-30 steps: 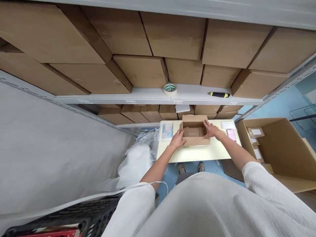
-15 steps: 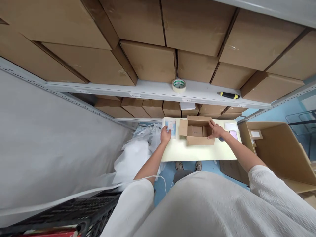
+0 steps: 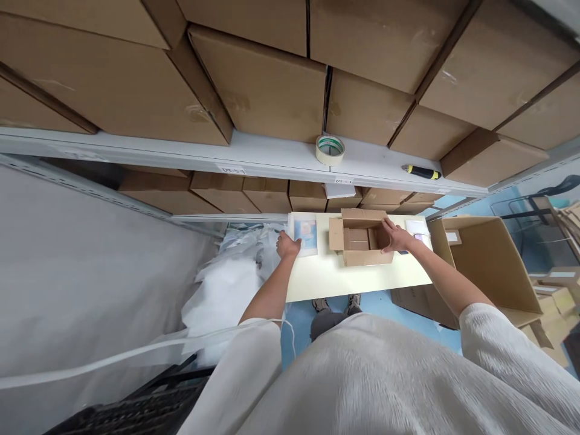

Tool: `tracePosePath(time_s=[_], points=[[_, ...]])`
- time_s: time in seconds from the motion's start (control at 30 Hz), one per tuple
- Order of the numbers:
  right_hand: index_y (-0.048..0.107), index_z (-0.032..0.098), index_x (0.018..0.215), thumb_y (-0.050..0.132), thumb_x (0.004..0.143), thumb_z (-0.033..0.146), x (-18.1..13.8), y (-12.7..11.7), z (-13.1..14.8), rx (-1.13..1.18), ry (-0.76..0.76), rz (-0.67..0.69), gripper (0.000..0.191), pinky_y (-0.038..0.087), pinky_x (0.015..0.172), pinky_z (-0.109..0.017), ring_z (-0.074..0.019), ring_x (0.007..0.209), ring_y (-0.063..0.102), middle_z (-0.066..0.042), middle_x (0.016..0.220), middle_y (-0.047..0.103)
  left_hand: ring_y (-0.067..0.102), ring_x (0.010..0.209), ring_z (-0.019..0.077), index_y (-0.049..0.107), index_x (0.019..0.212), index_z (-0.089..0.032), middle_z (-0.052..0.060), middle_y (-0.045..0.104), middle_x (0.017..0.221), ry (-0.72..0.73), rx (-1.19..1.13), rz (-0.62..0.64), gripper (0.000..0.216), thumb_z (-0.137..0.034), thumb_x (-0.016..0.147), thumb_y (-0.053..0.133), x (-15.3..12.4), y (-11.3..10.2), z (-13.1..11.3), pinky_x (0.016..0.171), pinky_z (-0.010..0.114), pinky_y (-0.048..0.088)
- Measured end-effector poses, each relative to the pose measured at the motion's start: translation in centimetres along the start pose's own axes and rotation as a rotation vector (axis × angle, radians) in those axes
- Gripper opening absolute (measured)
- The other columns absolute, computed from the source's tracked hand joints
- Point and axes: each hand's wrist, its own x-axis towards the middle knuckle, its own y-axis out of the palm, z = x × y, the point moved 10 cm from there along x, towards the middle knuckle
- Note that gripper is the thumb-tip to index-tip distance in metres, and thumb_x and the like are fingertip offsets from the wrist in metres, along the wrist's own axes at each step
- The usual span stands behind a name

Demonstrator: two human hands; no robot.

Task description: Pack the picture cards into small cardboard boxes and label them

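Note:
A small open cardboard box (image 3: 360, 257) sits on a pale yellow table (image 3: 344, 279). My right hand (image 3: 395, 237) rests on the box's right wall, fingers curled over its rim. My left hand (image 3: 288, 246) is at the table's left edge, fingers closed on the near corner of a flat packet with a blue picture (image 3: 306, 234). The packet lies flat on the table, left of the box.
A tape roll (image 3: 330, 149) and a yellow-black knife (image 3: 421, 172) lie on the grey shelf, under stacked cartons. A big open carton (image 3: 487, 266) stands right of the table, white plastic wrap (image 3: 231, 290) left of it. A phone (image 3: 415, 237) lies beside the box.
My left hand left the box's left side and moved left to the flat packet, closing on its corner. My right hand stayed on the box. The view tilted up slightly.

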Motion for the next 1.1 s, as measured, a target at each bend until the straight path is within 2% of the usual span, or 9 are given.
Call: tracePosePath(time_s=[0.17,0.37,0.5,0.63,0.77,0.9,1.03,1.1], points=[[-0.005,0.037,0.179,0.096,0.06,0.068,0.2,0.3,-0.3,0.035,-0.005,-0.023,0.158,0.038,0.129,-0.062,-0.0531,0.157,0.037,-0.001,0.187,-0.007,0.064,0.137,0.0383,0.047,0.148,-0.018,0.022,0.065,0.148,-0.023,0.025,0.01,0.07,-0.036,0.09,0.081,0.0,0.6,0.3,0.112,0.05,0.052],[-0.001,0.037,0.179,0.098,0.059,0.067,0.5,0.7,-0.8,0.065,-0.022,-0.05,0.158,0.035,0.13,-0.063,-0.0522,0.157,0.037,-0.002,0.187,-0.005,0.068,0.131,0.0382,0.065,0.121,-0.021,0.02,0.072,0.136,-0.061,0.037,0.107,0.038,-0.033,0.088,0.081,1.0,1.7,0.6,0.108,0.05,0.054],[0.001,0.038,0.179,0.099,0.058,0.065,0.4,0.7,-0.9,0.067,-0.002,-0.044,0.158,0.038,0.128,-0.065,-0.0542,0.156,0.038,-0.003,0.187,-0.004,0.068,0.131,0.0419,0.065,0.122,-0.019,0.023,0.07,0.138,-0.076,0.013,0.064,0.046,-0.029,0.082,0.084,1.1,1.5,0.5,0.104,0.053,0.056],[-0.001,0.038,0.179,0.098,0.059,0.065,0.3,0.5,-0.6,0.065,-0.001,-0.036,0.158,0.04,0.126,-0.065,-0.0545,0.156,0.037,-0.003,0.187,-0.005,0.072,0.122,0.0368,0.064,0.118,-0.021,0.017,0.076,0.122,0.008,-0.126,0.043,0.044,-0.024,0.079,0.083,0.1,0.9,-0.4,0.101,0.046,0.057],[-0.003,0.037,0.179,0.097,0.06,0.065,0.4,0.6,-0.2,0.055,-0.007,-0.027,0.158,0.041,0.126,-0.063,-0.0534,0.157,0.037,-0.004,0.187,-0.006,0.074,0.104,0.0305,0.061,0.1,-0.026,0.004,0.075,0.095,0.061,-0.272,-0.042,0.03,-0.026,0.079,0.082,-1.5,-1.8,-0.9,0.096,0.043,0.057],[-0.004,0.037,0.179,0.095,0.061,0.067,0.4,0.7,0.1,0.049,-0.006,-0.024,0.157,0.045,0.122,-0.062,-0.0545,0.156,0.036,-0.004,0.187,-0.006,0.071,0.09,0.0263,0.058,0.092,-0.027,0.0,0.071,0.087,0.182,-0.363,-0.145,0.027,-0.03,0.077,0.081,-3.9,-6.9,-2.3,0.089,0.039,0.057],[-0.007,0.036,0.178,0.093,0.062,0.067,0.1,0.6,0.7,0.049,-0.034,-0.033,0.156,0.044,0.122,-0.06,-0.0529,0.156,0.037,-0.004,0.187,-0.005,0.069,0.089,0.0226,0.062,0.097,-0.026,0.0,0.073,0.093,0.481,-0.453,-0.219,0.026,-0.033,0.078,0.078,-8.4,-12.8,-6.7,0.087,0.034,0.055],[-0.008,0.037,0.178,0.092,0.064,0.066,-0.1,0.4,1.0,0.064,-0.051,-0.058,0.155,0.043,0.123,-0.059,-0.0508,0.156,0.037,-0.005,0.187,-0.003,0.069,0.088,0.0212,0.063,0.1,-0.026,0.0,0.073,0.094,0.588,-0.488,-0.227,0.027,-0.035,0.079,0.078,-10.9,-14.4,-9.3,0.085,0.032,0.055]])
